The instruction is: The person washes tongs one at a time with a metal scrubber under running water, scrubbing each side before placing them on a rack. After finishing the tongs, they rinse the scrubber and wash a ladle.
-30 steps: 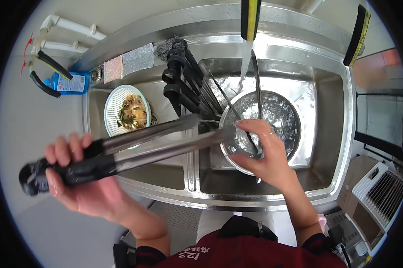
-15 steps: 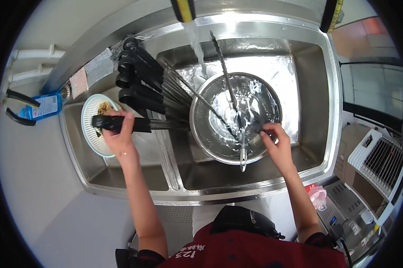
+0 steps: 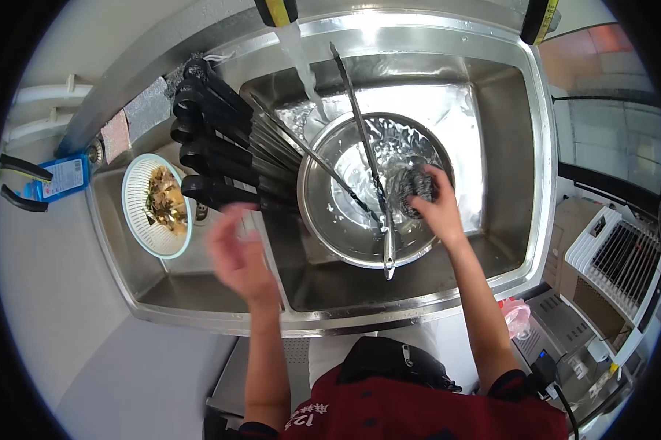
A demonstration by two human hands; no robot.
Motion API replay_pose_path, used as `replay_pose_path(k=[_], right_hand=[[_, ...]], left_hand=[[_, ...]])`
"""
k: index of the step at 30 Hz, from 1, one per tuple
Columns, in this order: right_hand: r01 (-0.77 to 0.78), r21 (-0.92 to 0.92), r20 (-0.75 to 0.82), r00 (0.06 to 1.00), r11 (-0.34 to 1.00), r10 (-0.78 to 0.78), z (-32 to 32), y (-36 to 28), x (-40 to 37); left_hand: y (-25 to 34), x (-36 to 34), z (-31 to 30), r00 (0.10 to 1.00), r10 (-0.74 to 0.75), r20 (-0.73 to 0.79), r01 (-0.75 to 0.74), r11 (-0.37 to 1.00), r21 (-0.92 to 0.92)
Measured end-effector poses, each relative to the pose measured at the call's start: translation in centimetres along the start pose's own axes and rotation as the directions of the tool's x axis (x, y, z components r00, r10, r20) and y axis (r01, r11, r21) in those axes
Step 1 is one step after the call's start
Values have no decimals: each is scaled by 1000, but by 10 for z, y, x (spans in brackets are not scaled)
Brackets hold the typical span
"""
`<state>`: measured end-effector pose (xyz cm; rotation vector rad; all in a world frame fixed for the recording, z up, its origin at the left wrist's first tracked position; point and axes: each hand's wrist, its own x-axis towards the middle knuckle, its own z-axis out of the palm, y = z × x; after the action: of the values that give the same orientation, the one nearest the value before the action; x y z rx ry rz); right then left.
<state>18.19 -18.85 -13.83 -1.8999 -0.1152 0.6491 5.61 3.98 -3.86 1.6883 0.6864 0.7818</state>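
My right hand (image 3: 439, 207) is closed on a wiry steel wool scrubber (image 3: 407, 189) inside a round metal bowl (image 3: 312, 227) of water. My left hand (image 3: 239, 253), blurred by motion, is over the sink divider with its fingers apart and nothing visible in them. It is just below the nearest of several black-handled metal utensils (image 3: 220, 158), which lie side by side with their handles over the left basin. Two long, thin dark rods (image 3: 352, 110) and a shorter metal handle (image 3: 389, 257) lean in the bowl; their lower ends are partly hidden.
Water runs from a black and yellow faucet (image 3: 278, 13) into the right basin, behind the bowl. A white and blue colander (image 3: 136, 213) with food scraps stands in the left basin. A blue bottle (image 3: 65, 178) is at the far left. A slatted white rack (image 3: 616, 257) is at right.
My left hand has let go of the black handle and moved right and down. My right hand has moved up and left, now around the scrubber. The view has shifted slightly.
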Motion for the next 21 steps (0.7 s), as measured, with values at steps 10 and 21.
replay_pose_path(k=[10,21], right_hand=[[-187,535,68,982,824,179,-2,-51,-22],[70,-66,-86,993,995,-76,46,-65,-30]], left_hand=[[-50,-70,96,920,-378,106,345,907,241],[-38,-60,108,812,-497,307,531,847,-32]])
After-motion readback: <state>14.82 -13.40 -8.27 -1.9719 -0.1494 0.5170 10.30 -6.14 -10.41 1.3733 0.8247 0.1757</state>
